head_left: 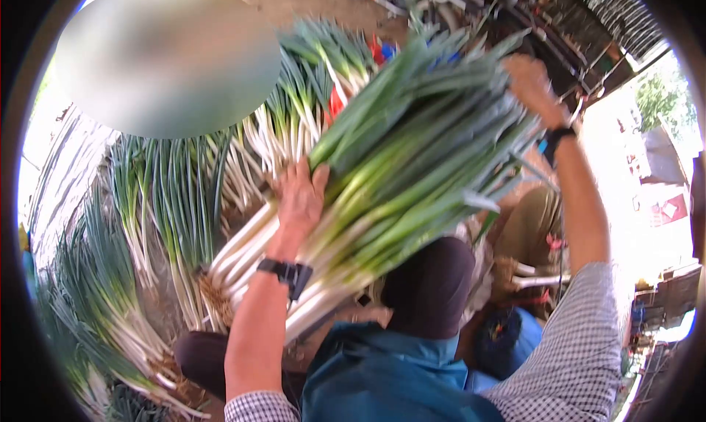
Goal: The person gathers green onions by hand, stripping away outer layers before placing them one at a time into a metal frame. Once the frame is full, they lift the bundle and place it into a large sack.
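Observation:
A big bunch of leeks (412, 157) lies slantwise across my lap, white root ends low on the left and dark green leaves up on the right. Pressed around the white-to-green part of its stalks is my left hand (300, 198), wearing a black watch. My right hand (531, 84), with a dark band at the wrist, grips the leaf ends at the upper right; its fingers are curled and partly hidden. Tangled roots (215, 297) show at the bunch's lower left end. A teal apron (397, 378) covers my front below the bunch.
More leeks (180, 194) lie in piles on the ground to the left and beyond. A blue rounded bundle (507, 341) sits right of my knee (430, 286), near some loose white stalks (537, 281). Metal equipment (471, 10) stands at the top right. A blurred patch covers the upper left.

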Tool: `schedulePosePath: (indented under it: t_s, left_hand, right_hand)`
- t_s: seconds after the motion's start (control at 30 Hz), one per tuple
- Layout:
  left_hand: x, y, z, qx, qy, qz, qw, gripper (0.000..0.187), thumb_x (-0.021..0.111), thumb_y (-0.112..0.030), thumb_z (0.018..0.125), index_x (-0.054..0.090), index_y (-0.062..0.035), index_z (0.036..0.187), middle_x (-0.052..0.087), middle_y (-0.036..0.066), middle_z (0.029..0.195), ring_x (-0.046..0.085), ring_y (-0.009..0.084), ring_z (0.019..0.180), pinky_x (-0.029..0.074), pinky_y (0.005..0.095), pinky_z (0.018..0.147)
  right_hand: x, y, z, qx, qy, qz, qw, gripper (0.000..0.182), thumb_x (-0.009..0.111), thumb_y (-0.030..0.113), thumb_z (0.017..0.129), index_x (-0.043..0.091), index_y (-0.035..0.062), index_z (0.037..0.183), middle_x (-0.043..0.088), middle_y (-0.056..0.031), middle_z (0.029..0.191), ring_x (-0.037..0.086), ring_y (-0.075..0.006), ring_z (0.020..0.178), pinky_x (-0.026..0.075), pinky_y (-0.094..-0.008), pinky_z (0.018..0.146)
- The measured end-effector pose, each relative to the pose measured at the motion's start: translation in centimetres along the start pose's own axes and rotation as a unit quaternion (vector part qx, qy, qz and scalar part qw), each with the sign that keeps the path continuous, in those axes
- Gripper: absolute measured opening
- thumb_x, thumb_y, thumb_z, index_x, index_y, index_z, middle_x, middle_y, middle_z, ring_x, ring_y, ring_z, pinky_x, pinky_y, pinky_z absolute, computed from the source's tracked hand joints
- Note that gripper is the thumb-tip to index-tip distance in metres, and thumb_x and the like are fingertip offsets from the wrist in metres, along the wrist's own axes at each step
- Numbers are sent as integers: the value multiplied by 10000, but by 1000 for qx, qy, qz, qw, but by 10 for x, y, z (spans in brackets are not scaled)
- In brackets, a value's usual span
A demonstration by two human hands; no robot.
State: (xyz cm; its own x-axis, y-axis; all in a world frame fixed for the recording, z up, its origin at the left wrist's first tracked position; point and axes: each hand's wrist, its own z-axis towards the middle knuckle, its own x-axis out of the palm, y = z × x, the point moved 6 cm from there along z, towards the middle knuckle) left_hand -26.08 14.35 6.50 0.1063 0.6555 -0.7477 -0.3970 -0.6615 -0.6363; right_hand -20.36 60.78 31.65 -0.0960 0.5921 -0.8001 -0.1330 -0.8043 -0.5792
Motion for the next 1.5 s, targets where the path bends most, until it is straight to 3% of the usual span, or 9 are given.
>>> schedulePosePath:
  t_s: [0.07,0.13,0.23,0.33,0.4,0.6,0.93,1.17,1.5]
  left_hand:
    - [2,3,4,-6,4,-7,1000,629,456,-502,1057,493,16,1413,576,269,1329,512,435,1255,340,526,1106]
    - [6,7,6,-5,4,1,1000,656,441,-520,1058,492,24,1422,572,266,1347,506,442,1264,348,520,1103]
    - [2,6,5,-15,18,-12,1000,705,426,-558,1051,496,34,1427,550,281,1387,492,441,1298,333,511,1125]
    - [7,16,11,-12,33,-46,998,754,424,-583,1036,475,43,1454,521,304,1427,461,436,1349,311,502,1148]
    - [-5,7,11,-40,128,-104,986,812,427,-595,1023,407,55,1510,462,309,1502,391,421,1435,263,474,1205]
    - [-56,-8,-28,65,144,-52,986,715,517,-499,1039,404,-3,1541,360,238,1614,302,351,1522,244,406,1248]
    - [-95,45,-205,-103,-35,84,991,664,491,-409,1061,389,55,1524,352,283,1597,286,426,1506,234,483,1245]
    - [-26,72,-221,-142,-48,141,979,795,407,-528,1058,245,39,1592,184,236,1682,126,430,1560,69,506,1275]
    - [-26,67,-221,-130,-70,138,979,789,534,-446,1019,259,63,1556,236,265,1616,183,462,1509,114,574,1245]
  right_hand:
    - [-30,-15,-3,100,46,-21,994,557,780,237,833,610,79,1340,629,-163,1296,559,-365,1253,432,-490,1027]
    - [-79,-9,-23,0,-295,73,953,432,707,227,907,626,63,1298,675,-157,1196,624,-352,1129,476,-471,969]
    - [-127,95,-100,51,-160,513,842,301,701,78,955,666,8,1246,660,-131,836,623,-88,681,542,-288,672]
    - [-113,170,-189,103,31,537,837,470,726,117,942,587,20,1380,616,2,634,558,-79,612,490,-267,621]
    - [-39,183,-232,206,30,710,672,626,701,280,990,459,49,1519,681,-60,763,628,-107,650,506,-258,601]
    - [30,168,-254,343,-35,713,611,575,609,437,1038,578,-7,1401,734,-82,1014,702,-140,757,564,-284,660]
    - [-71,121,-182,81,-335,269,899,368,633,245,1024,630,105,1364,686,-158,1260,660,-319,1133,512,-423,968]
    - [67,103,-68,141,-130,188,963,550,455,470,1068,530,105,1472,550,-135,1493,519,-355,1360,394,-454,1118]
    - [183,137,-34,63,16,124,990,472,337,307,1101,476,110,1507,452,-91,1585,416,-290,1457,338,-412,1185]
